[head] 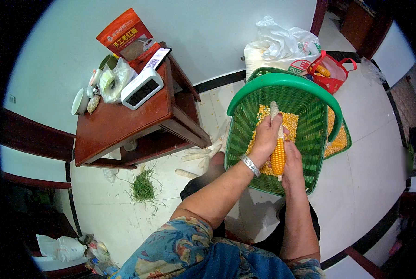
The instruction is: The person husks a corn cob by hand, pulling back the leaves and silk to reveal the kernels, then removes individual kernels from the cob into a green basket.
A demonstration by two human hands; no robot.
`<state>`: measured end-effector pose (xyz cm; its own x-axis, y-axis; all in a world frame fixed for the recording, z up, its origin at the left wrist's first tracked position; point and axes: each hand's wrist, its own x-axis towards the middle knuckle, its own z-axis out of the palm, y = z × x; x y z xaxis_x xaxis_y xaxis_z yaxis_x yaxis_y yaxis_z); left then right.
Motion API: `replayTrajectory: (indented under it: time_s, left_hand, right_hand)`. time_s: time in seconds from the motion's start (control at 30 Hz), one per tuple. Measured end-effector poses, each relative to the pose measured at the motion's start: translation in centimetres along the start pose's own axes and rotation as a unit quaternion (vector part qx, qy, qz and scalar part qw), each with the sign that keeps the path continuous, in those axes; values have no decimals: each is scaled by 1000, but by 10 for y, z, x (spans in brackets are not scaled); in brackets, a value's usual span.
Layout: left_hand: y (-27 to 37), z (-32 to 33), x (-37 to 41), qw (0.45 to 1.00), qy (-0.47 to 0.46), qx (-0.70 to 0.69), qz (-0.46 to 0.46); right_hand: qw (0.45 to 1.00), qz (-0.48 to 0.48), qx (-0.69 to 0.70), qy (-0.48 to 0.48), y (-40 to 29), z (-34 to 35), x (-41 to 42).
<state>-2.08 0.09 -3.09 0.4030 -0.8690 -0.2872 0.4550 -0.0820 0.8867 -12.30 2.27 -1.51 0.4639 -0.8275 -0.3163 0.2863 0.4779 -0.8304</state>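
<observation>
Above a green woven basket (237,146), both hands grip corn. My left hand (266,137), with a silver bracelet (250,165) at the wrist, is closed around a bare whitish cob (274,107). Yellow kernels cover the corn ear (278,158) just below it, which my right hand (293,158) holds from the right side. Fingers partly hide where the two parts meet, so I cannot tell whether they are one piece. Loose yellow kernels (288,122) lie in the basket under my hands. Its thick green handle (284,79) arches over the far side.
Right of the basket, more kernels (336,139) fill a green-rimmed container. A red bag (333,75) holding corn and a white sack (255,57) stand behind. Bare cobs (195,156) and a grass heap (143,186) lie on the floor beside a wooden table (131,127) bearing a white clock-like device (142,88).
</observation>
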Motion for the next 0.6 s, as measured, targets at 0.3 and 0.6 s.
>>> replayTrajectory:
  time_s: [0.3,0.6]
  left_hand:
    - [0,6,-1,1000,-20,-1,-15]
    - [23,7,-8,999,-36,7,-33]
  right_hand:
    - [998,16,14,53,-1,-3,2]
    - [993,78,73,-45,-17,-9,2]
